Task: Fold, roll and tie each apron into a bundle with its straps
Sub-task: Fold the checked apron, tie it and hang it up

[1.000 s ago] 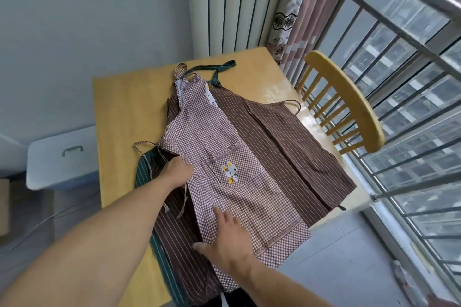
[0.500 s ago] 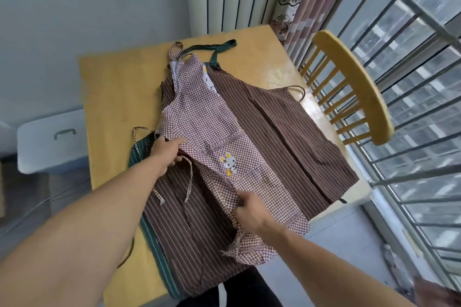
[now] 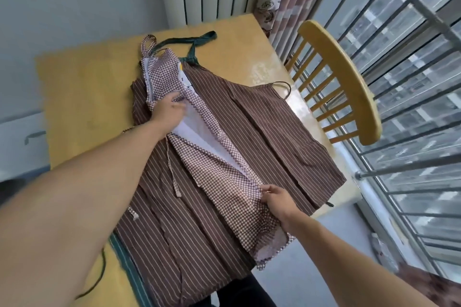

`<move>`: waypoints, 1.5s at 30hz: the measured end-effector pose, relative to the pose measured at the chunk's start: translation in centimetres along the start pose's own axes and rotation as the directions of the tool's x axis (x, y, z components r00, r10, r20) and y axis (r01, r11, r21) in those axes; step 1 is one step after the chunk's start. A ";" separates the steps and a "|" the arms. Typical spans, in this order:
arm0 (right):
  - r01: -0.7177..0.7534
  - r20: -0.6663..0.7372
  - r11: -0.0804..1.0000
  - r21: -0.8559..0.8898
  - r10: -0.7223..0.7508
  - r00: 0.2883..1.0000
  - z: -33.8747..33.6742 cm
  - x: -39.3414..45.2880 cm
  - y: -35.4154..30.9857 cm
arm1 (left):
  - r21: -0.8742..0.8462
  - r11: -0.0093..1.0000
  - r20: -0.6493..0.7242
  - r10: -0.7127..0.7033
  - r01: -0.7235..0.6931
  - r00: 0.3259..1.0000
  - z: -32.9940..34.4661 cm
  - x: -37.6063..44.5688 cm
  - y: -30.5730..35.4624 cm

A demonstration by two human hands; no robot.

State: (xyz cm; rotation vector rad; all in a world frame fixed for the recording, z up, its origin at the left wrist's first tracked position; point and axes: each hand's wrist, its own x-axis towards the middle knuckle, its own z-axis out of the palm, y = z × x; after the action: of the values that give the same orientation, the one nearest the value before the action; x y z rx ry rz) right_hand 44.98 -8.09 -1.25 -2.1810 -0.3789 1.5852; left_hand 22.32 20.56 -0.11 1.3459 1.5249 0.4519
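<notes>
Two hands are set at opposite ends of one folded strip of cloth. Furthest left, the yellow table is seen, with the pile of aprons spread across it. The left hand is laid with loosely extended fingers on the bib end of the gingham apron, pressing it down rather than grasping it; no fold is caught between its fingers as far as can be seen. From that hand the gingham apron is stretched away toward the near right, its long axis running diagonally from the far left of the table to the near edge, bib and neck loop pointed away from the person, hem pointed toward them and hung slightly over the table edge. Its side is folded over lengthwise, so the white lining is exposed along the middle. A loose waist strap is trailed beside it on the brown striped apron underneath, and a green apron's edge is glimpsed below that. At the hem end, the right hand is closed on the folded edge, the cloth pinched between its fingers. The hem is judged to lie nearer the right hand, so a roll would likely be started there and carried along the axis toward the bib. Further right stands a wooden chair.
</notes>
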 end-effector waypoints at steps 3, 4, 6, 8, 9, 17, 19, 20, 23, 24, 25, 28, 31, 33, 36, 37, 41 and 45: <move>0.045 -0.082 0.992 -0.117 -0.055 0.995 -0.7 0.5 -0.5 | 0.232 0.969 0.111 0.064 -0.088 0.992 0.8 0.7 -0.1; 0.065 -0.054 0.985 -0.158 -0.074 0.996 -0.9 0.6 -0.4 | 0.350 0.927 0.141 0.085 -0.130 0.986 0.8 0.8 -0.5; 0.096 0.027 0.964 -0.250 -0.092 0.995 -1.3 0.8 -0.1 | 0.619 0.745 0.249 0.114 -0.249 0.962 0.6 1.1 -1.4; 0.116 0.079 0.936 -0.333 -0.096 0.992 -1.6 1.1 0.0 | 0.802 0.449 0.381 0.123 -0.394 0.916 0.3 1.1 -1.9; 0.126 0.092 0.922 -0.367 -0.099 0.991 -1.8 1.2 0.2 | 0.843 0.309 0.423 0.124 -0.440 0.898 0.1 1.1 -2.1; 0.179 0.125 0.747 -0.641 -0.128 0.984 -2.6 1.9 -0.1 | 0.945 0.138 0.260 0.238 -0.298 0.936 -1.1 2.6 -0.7; 0.191 0.126 0.692 -0.696 -0.144 0.982 -2.6 1.6 -0.9 | 0.919 0.261 0.207 0.315 -0.295 0.926 -1.3 3.1 0.3; 0.193 0.125 0.670 -0.717 -0.149 0.981 -2.6 1.4 -1.1 | 0.902 0.302 0.183 0.379 -0.308 0.907 -1.2 3.3 0.7; 0.188 0.141 0.626 -0.757 -0.125 0.982 -2.4 1.6 -1.6 | 0.856 0.398 0.074 0.536 -0.330 0.841 -1.3 4.4 3.0; 0.179 0.145 0.620 -0.764 -0.104 0.984 -2.3 1.6 -1.9 | 0.831 0.459 0.012 0.549 -0.313 0.836 -1.4 4.7 3.6; 0.176 0.155 0.608 -0.774 -0.088 0.984 -2.3 1.6 -2.2 | 0.788 0.552 -0.068 0.517 -0.271 0.853 -1.5 4.9 4.0; 0.167 0.162 0.551 -0.818 -0.058 0.985 -1.9 1.5 -3.3 | 0.579 0.815 -0.302 0.236 -0.019 0.924 -2.3 4.9 3.9; 0.161 0.136 0.525 -0.836 -0.086 0.987 -1.7 0.9 -4.3 | 0.519 0.837 -0.215 -0.069 0.174 0.974 -3.0 4.6 1.4; 0.174 0.131 0.510 -0.842 -0.120 0.984 -1.7 0.9 -4.6 | 0.523 0.831 -0.136 -0.142 0.192 0.981 -2.8 4.5 -0.6; 0.196 0.158 0.498 -0.845 -0.117 0.980 -1.6 0.6 -4.8 | 0.466 0.869 -0.174 -0.097 0.168 0.980 -2.6 4.4 -1.9; 0.203 0.166 0.496 -0.844 -0.118 0.979 -1.6 0.6 -4.8 | 0.432 0.888 -0.196 -0.077 0.157 0.977 -2.8 4.3 -1.6; 0.183 0.161 0.511 -0.840 -0.088 0.983 -1.6 0.1 -5.4 | 0.495 0.869 -0.175 0.070 0.027 0.982 -3.0 5.3 0.5; 0.181 0.160 0.517 -0.837 -0.085 0.983 -1.3 0.3 -5.1 | 0.465 0.884 -0.088 -0.006 0.046 0.996 -2.1 7.1 4.7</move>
State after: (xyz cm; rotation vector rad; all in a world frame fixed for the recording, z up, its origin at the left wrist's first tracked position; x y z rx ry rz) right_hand 46.42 -3.75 1.30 -2.6149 -1.6345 1.5891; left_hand 23.88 29.03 1.49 1.6878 1.7945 0.1215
